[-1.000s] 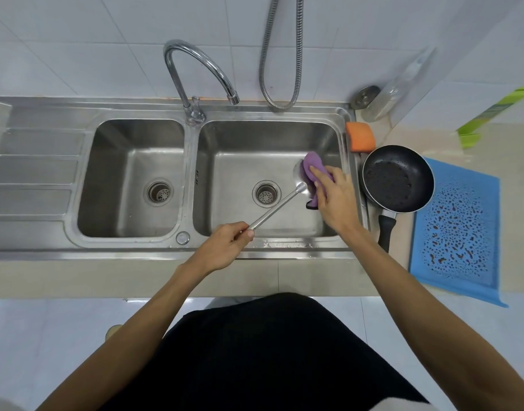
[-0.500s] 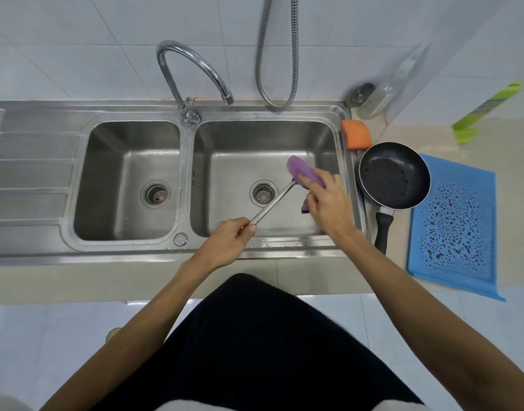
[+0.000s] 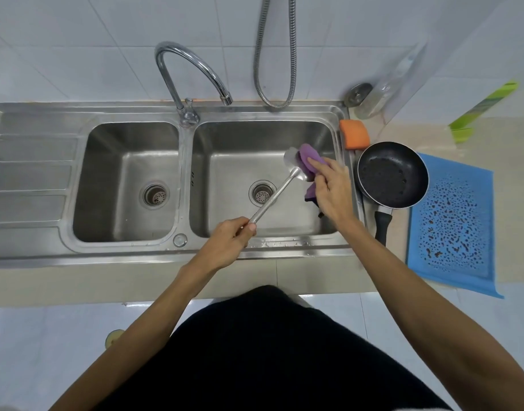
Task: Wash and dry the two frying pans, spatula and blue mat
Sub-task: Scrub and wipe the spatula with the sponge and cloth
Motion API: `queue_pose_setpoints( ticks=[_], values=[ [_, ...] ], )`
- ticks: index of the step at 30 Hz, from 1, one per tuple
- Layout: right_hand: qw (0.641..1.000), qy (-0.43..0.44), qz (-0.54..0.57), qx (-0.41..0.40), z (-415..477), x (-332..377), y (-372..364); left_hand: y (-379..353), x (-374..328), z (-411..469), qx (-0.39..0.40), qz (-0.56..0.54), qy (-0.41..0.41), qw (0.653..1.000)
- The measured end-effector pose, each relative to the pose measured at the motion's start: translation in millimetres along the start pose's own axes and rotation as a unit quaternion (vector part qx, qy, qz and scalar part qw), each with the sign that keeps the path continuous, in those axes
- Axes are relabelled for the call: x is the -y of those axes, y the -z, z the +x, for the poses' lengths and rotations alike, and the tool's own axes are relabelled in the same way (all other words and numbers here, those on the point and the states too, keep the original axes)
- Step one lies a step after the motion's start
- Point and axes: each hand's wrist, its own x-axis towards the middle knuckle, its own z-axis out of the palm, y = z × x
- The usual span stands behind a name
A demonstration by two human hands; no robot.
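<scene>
Head view.

Spatula: steel, slanted over right basin. Handle end gripped in left hand, fingers curled round it. Blade pressed against purple sponge, itself clutched in right hand. Judged stiff, light and slippery when wet; best taken by the round handle, clear of the thin blade edge.

Pan: set on counter just right of sink, handle toward the person. Second pan not seen.

Mat: laid flat beside pan, speckled dark.

Orange sponge: left on sink rim behind pan.
</scene>
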Motion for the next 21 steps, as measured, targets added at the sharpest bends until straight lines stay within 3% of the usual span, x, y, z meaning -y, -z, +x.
queue_pose_setpoints(
  ticks=[6,9,11,16,21],
  values=[
    [0.994,0.108,-0.017,0.007,-4.0,10.8,3.9,10.9,-4.8,2.6,0.002,-0.020,-0.007,1.000],
    [0.999,0.030,0.008,0.017,8.5,5.9,8.6,9.4,-0.8,0.2,0.013,-0.013,-0.005,1.000],
    [0.999,0.026,-0.012,0.024,5.0,13.3,4.2,9.4,1.3,0.7,0.009,-0.006,-0.003,1.000],
    [0.981,0.162,-0.098,0.048,-27.0,36.3,-10.2,3.8,-4.2,12.0,-0.013,0.057,-0.001,0.998],
    [0.966,0.231,-0.054,0.102,-79.6,62.4,-31.3,-5.6,-26.4,25.7,-0.036,0.003,0.043,0.998]
  ],
)
